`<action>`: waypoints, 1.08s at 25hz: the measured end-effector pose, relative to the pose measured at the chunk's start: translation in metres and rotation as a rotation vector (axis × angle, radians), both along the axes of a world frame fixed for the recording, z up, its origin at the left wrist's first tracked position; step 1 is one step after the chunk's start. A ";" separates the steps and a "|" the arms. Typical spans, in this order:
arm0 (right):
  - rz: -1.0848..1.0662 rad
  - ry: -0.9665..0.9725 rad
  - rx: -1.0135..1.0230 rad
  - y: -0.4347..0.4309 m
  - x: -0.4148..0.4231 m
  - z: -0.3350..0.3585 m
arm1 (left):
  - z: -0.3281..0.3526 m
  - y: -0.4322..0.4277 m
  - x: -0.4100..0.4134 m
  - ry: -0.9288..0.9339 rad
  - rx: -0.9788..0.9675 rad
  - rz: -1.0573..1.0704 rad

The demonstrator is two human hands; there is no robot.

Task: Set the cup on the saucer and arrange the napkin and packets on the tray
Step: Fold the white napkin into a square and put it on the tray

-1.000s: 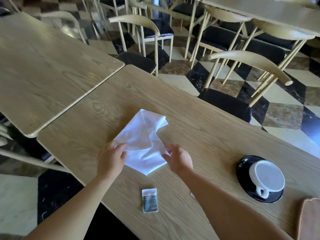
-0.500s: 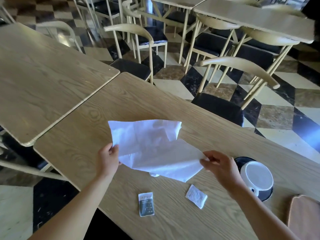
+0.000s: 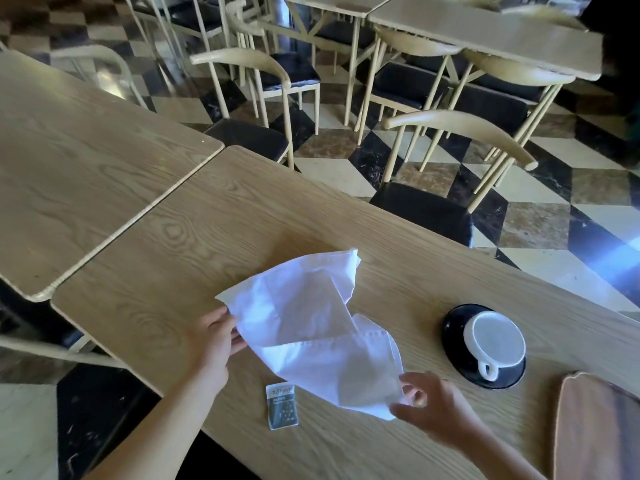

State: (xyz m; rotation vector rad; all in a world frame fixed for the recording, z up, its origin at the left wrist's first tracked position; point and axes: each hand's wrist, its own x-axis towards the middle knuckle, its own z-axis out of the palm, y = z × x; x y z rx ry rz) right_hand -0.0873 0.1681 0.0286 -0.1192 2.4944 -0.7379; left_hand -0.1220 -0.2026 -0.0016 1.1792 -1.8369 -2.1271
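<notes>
A white paper napkin (image 3: 311,327) is spread loosely over the wooden table, partly folded over itself. My left hand (image 3: 216,336) pinches its left edge. My right hand (image 3: 426,401) grips its near right corner. A white cup (image 3: 493,344) sits on a black saucer (image 3: 453,327) to the right, its handle pointing toward me. A grey packet (image 3: 282,405) lies flat near the table's front edge, just below the napkin. The second, white packet is hidden under the napkin or my hand. A brown wooden tray (image 3: 595,431) shows at the lower right corner.
The long wooden table (image 3: 214,230) butts against a second table (image 3: 69,161) on the left. Chairs with black seats (image 3: 426,209) stand along the far side on a checkered floor.
The napkin, held up and stretched wide half a second ago, has come down and folded over. My right hand moved in toward me and left, covering the white packet.
</notes>
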 end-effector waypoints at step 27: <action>-0.588 0.247 -0.020 0.002 -0.172 0.018 | 0.010 -0.004 -0.115 -0.108 -0.494 -0.167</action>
